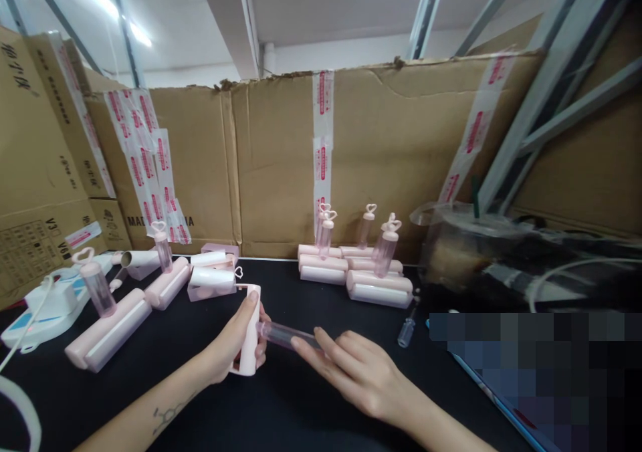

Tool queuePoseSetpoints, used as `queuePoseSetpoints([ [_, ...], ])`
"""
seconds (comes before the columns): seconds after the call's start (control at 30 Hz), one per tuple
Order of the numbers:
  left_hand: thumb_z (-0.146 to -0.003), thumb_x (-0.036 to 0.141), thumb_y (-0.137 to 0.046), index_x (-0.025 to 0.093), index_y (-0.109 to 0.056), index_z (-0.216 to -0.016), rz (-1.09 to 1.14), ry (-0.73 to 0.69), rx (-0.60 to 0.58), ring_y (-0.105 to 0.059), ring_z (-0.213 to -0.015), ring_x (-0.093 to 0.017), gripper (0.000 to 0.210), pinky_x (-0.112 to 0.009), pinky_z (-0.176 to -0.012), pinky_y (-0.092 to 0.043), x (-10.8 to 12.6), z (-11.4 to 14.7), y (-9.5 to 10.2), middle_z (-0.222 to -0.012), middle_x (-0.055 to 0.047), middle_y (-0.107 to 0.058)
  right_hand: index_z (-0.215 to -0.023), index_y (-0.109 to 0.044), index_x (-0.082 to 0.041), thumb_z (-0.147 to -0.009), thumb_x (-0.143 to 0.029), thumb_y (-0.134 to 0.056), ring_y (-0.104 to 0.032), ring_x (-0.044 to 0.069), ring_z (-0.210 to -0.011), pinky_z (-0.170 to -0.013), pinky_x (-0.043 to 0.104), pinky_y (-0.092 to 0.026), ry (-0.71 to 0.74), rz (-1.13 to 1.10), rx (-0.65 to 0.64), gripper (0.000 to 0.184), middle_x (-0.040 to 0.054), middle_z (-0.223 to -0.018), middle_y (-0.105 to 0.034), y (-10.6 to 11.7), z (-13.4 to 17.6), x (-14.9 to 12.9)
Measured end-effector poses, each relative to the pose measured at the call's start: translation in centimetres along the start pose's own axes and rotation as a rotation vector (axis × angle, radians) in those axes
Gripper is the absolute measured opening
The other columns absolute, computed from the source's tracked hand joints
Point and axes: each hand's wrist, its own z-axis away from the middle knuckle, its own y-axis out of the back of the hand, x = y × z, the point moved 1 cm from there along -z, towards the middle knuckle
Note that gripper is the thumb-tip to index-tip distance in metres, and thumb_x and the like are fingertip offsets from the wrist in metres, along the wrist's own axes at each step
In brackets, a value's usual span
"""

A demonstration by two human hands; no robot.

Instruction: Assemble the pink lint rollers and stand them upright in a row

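Note:
My left hand [245, 338] is closed around a pale pink plastic housing [249, 355], with the thumb along its upper face. A translucent pink tube [281, 333] meets the side of the housing at one end. At the other end, my right hand [358, 368] has its fingers closed on the tube. Whether the tube is fixed in the housing I cannot tell. Beyond my left hand lies a clear pink case [213, 291] with white rollers in it. Similar pink units [115, 331] with upright, heart-topped tubes [97, 288] rest to the left.
More such pink units [378, 289] stand at the back right. A small screwdriver [407, 330] with a clear blue handle lies near them. At the left is a white power strip [45, 315] with cables. Cardboard [281, 158] walls the back; a lidded drink cup [461, 251] stands right.

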Motion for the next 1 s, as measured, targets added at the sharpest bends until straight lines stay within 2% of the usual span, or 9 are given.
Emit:
queuePoseSetpoints([
  [0.1,-0.075,0.070,-0.035,0.021,-0.039,-0.078,-0.143,-0.082,0.061,-0.037,-0.030,-0.005,0.049,-0.017,-0.029,-0.034,0.0,-0.2,0.4,-0.050,0.009,-0.044,-0.121,-0.052,-0.015,-0.087,-0.013,-0.047,-0.053,0.012,-0.062,-0.056,0.024,-0.045,-0.144,-0.144,0.043,0.034,0.0088,-0.091,-0.063,-0.6,-0.1,-0.5],
  [0.2,-0.076,0.068,-0.036,0.021,-0.038,-0.081,-0.287,-0.208,0.095,-0.039,-0.031,-0.005,0.047,-0.016,-0.028,-0.035,-0.1,-0.4,0.8,-0.056,0.008,-0.046,-0.120,-0.053,-0.017,-0.089,-0.018,-0.046,-0.053,0.010,-0.061,-0.054,0.020,-0.045,-0.403,-0.392,0.027,0.032,0.0072,-0.087,-0.059,-1.3,-0.5,-1.1],
  [0.3,-0.079,0.066,-0.029,0.021,-0.039,-0.080,-0.262,-0.259,0.080,-0.039,-0.032,-0.005,0.047,-0.016,-0.031,-0.036,0.0,-0.3,0.8,-0.048,0.009,-0.042,-0.120,-0.052,-0.019,-0.090,-0.022,-0.043,-0.051,0.008,-0.055,-0.050,0.017,-0.043,-0.568,-0.585,0.002,0.032,0.0049,-0.084,-0.056,-1.5,-0.8,-1.5],
  [0.4,-0.080,0.066,-0.027,0.020,-0.040,-0.075,-0.199,-0.260,0.028,-0.037,-0.030,-0.005,0.048,-0.015,-0.031,-0.034,0.4,0.1,0.4,-0.042,0.010,-0.038,-0.124,-0.048,-0.019,-0.090,-0.021,-0.042,-0.050,0.007,-0.053,-0.049,0.017,-0.043,-0.569,-0.645,-0.016,0.034,0.0049,-0.085,-0.055,-1.3,-0.9,-1.6],
  [0.6,-0.076,0.069,-0.033,0.020,-0.040,-0.077,-0.214,-0.216,0.012,-0.035,-0.028,-0.004,0.049,-0.016,-0.026,-0.032,-0.1,0.2,-0.1,-0.048,0.009,-0.042,-0.127,-0.044,-0.018,-0.089,-0.018,-0.043,-0.050,0.009,-0.054,-0.050,0.020,-0.042,-0.405,-0.442,-0.069,0.038,0.0064,-0.087,-0.056,-0.7,-0.7,-1.9],
  [0.77,-0.075,0.070,-0.034,0.020,-0.042,-0.076,-0.159,-0.189,0.029,-0.033,-0.027,-0.006,0.051,-0.016,-0.028,-0.030,-0.4,0.0,-0.1,-0.039,0.010,-0.037,-0.123,-0.050,-0.019,-0.089,-0.022,-0.043,-0.050,0.009,-0.056,-0.054,0.020,-0.042,-0.561,-0.625,-0.053,0.034,0.0063,-0.088,-0.055,-1.0,-0.9,-1.7],
  [0.83,-0.075,0.070,-0.033,0.018,-0.047,-0.083,-0.016,-0.073,-0.069,-0.045,-0.037,-0.009,0.054,-0.021,-0.039,-0.040,0.8,0.2,0.4,-0.049,0.005,-0.049,-0.114,-0.058,-0.020,-0.087,-0.028,-0.047,-0.052,0.010,-0.059,-0.056,0.021,-0.043,-0.688,-0.801,-0.053,0.030,0.0047,-0.083,-0.054,-1.1,-1.0,-0.7],
  [0.9,-0.076,0.070,-0.031,0.016,-0.051,-0.097,0.155,0.046,-0.258,-0.059,-0.064,-0.016,0.061,-0.032,-0.063,-0.047,2.2,0.6,1.2,-0.076,-0.005,-0.061,-0.104,-0.063,-0.020,-0.085,-0.036,-0.050,-0.050,0.009,-0.056,-0.051,0.021,-0.040,-0.838,-1.016,-0.045,0.028,0.0026,-0.076,-0.054,-1.1,-1.2,0.3],
  [1.0,-0.073,0.063,-0.043,0.017,-0.050,-0.114,0.192,-0.037,-0.446,-0.052,-0.103,-0.024,0.062,-0.038,-0.088,-0.036,3.5,0.9,2.0,-0.108,-0.010,-0.059,-0.105,-0.056,-0.021,-0.086,-0.045,-0.046,-0.036,0.004,-0.040,-0.037,0.018,-0.026,-1.041,-1.411,0.044,0.032,-0.0010,-0.073,-0.053,-1.1,-1.4,0.4],
])
